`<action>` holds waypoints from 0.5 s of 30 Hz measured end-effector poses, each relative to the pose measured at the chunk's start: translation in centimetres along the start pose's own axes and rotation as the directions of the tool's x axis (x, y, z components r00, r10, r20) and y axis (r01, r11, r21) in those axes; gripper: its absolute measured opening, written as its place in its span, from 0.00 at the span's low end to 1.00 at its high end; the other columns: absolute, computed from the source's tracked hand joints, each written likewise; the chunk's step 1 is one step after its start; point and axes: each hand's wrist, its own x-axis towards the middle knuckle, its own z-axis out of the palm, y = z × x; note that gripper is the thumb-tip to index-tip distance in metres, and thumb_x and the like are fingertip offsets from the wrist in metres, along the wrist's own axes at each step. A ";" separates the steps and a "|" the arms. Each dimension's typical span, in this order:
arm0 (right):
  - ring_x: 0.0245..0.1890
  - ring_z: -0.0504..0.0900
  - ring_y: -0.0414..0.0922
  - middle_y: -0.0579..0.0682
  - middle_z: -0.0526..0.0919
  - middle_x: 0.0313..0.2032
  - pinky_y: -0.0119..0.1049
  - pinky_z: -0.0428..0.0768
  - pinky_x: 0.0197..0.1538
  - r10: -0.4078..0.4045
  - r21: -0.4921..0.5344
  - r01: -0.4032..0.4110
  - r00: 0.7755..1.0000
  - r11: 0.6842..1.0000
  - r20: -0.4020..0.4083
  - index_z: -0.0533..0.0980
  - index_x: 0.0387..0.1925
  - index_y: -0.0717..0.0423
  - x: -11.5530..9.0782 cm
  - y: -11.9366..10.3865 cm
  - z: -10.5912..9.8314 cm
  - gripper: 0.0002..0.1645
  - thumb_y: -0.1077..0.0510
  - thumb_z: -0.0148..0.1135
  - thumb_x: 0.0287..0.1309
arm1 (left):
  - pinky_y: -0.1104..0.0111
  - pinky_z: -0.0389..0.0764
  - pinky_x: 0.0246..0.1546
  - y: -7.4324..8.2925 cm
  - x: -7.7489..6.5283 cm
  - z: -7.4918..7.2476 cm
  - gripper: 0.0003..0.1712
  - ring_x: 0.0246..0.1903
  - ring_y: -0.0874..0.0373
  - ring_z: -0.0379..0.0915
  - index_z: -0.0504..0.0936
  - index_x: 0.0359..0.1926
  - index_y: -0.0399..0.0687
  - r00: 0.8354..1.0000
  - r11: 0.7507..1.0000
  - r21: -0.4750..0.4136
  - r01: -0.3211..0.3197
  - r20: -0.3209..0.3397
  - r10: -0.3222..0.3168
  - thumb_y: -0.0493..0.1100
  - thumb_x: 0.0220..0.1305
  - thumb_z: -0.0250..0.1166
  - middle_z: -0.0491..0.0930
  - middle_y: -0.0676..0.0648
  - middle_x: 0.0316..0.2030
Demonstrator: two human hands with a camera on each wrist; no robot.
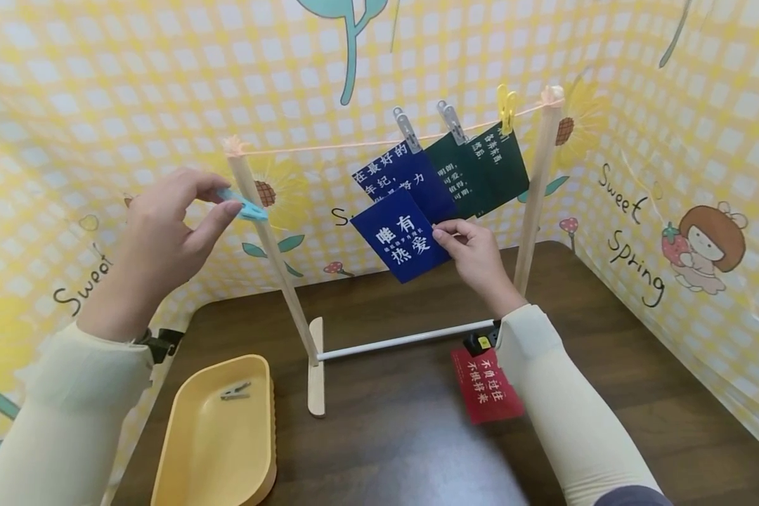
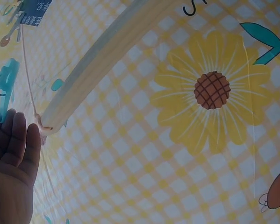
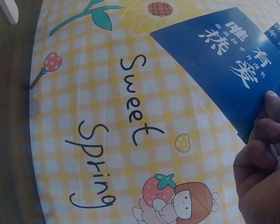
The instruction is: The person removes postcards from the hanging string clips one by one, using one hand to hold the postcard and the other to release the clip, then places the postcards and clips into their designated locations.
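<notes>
A light-blue clothespin [image 1: 243, 204] is pinched between the thumb and fingers of my left hand [image 1: 171, 232], beside the top of the rack's left post. The same clothespin [image 2: 8, 86] shows at the fingertips in the left wrist view. My right hand [image 1: 474, 256] grips a blue card [image 1: 400, 237] with white lettering by its right edge, thumb in front. That card overlaps another blue card [image 1: 386, 169] hanging from the pink string [image 1: 329, 147] by a grey clothespin [image 1: 407, 130]. A dark green card [image 1: 500, 169] hangs to its right, under a grey clothespin [image 1: 452, 122] and a yellow clothespin [image 1: 507, 109].
A wooden rack with a left post [image 1: 278, 274], right post [image 1: 536, 190] and white lower bar [image 1: 405, 340] stands on the brown table [image 1: 379, 450]. A yellow tray [image 1: 218, 450] at left holds a grey clothespin [image 1: 235, 391]. A red card [image 1: 488, 386] lies under my right forearm.
</notes>
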 end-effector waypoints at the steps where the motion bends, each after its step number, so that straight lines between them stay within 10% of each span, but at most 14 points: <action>1: 0.39 0.81 0.47 0.52 0.84 0.45 0.34 0.79 0.43 -0.001 0.001 0.001 1.000 1.000 -0.002 0.82 0.44 0.60 0.0 0.0 0.0 0.17 0.50 0.62 0.65 | 0.70 0.67 0.41 0.0 -0.1 -0.1 0.33 0.34 0.46 0.76 0.80 0.43 0.31 1.000 1.000 0.005 0.006 0.005 -0.006 0.62 0.70 0.54 0.81 0.38 0.32; 15: 0.38 0.83 0.47 0.56 0.84 0.44 0.32 0.78 0.40 0.015 -0.006 -0.015 1.000 1.000 -0.003 0.82 0.44 0.63 -0.5 1.2 -0.1 0.18 0.52 0.62 0.65 | 0.73 0.66 0.43 -0.5 -3.2 -0.8 0.22 0.38 0.45 0.76 0.79 0.47 0.30 0.997 0.998 0.013 0.066 0.040 -0.067 0.49 0.69 0.61 0.80 0.38 0.36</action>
